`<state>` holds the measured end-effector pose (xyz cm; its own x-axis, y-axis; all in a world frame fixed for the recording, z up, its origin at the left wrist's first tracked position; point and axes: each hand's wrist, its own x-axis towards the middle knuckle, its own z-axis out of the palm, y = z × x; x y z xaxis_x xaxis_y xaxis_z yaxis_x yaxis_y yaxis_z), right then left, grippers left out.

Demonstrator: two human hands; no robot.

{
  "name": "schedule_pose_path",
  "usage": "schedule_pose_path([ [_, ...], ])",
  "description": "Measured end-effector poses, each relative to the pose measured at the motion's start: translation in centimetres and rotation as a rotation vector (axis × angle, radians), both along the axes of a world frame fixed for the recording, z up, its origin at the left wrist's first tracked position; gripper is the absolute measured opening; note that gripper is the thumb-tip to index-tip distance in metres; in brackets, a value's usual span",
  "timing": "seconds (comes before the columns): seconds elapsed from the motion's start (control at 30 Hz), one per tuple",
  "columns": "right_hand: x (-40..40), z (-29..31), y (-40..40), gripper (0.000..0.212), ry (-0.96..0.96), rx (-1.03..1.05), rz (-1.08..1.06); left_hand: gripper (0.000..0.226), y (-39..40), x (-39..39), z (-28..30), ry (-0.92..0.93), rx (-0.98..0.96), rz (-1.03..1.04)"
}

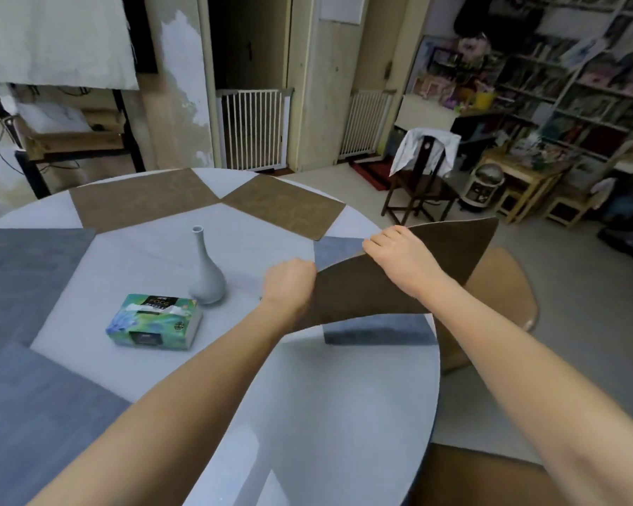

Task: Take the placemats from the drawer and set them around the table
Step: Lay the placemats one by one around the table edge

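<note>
Both hands hold a dark brown placemat (450, 250) lifted above the right side of the round pale table (326, 396). My left hand (289, 281) grips its near left edge; my right hand (399, 255) pinches its upper edge, fingers over the top. Under it lies a blue-grey placemat (373, 328). Two brown placemats (139, 199) (285, 204) lie flat at the far side. Two blue-grey placemats (22, 279) (33, 414) lie on the left.
A white vase (205, 275) and a green tissue box (154, 321) stand near the table's middle. A wooden chair seat (505, 286) sits right of the table, another dark chair (421, 177) beyond it. Shelves and small stools fill the right wall.
</note>
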<state>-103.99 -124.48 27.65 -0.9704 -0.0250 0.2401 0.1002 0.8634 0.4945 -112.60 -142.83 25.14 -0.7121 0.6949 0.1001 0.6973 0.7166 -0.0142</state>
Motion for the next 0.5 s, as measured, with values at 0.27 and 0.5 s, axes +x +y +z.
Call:
schedule_pose_path([
  [0.27, 10.3, 2.2, -7.4, 0.014, -0.331, -0.272, -0.43, 0.028, -12.2, 6.4, 0.6, -0.032, 0.045, 0.024],
  [0.5, 7.9, 0.9, -12.1, 0.03, -0.213, -0.313, -0.378, 0.028, -17.5, 8.4, 3.0, 0.012, 0.08, 0.223],
])
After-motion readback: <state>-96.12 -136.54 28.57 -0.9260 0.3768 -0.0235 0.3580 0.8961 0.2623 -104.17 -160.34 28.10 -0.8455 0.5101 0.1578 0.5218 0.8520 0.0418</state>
